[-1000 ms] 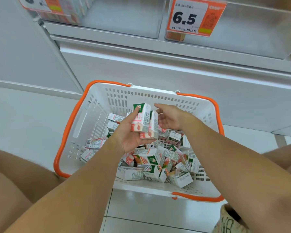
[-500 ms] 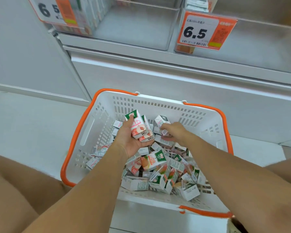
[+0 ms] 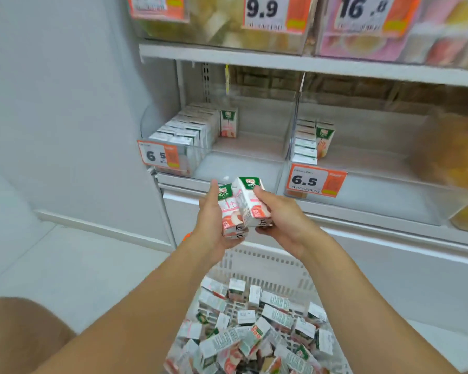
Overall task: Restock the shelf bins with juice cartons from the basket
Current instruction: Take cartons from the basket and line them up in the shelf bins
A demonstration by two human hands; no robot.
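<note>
Left bin (image 3: 189, 136) partly stocked, rows along its left side, right half bare. Left hand (image 3: 214, 225) grips a small stack of cartons (image 3: 229, 211); right hand (image 3: 278, 220) grips one carton (image 3: 251, 201), both raised just under the bins. Right bin (image 3: 362, 147) holds one short row. Basket (image 3: 268, 263) below holds many cartons, so most restocking looks left.

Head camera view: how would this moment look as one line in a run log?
left hand: holds cartons | right hand: holds carton | position: above basket, before left bin | bin: part-filled
</note>
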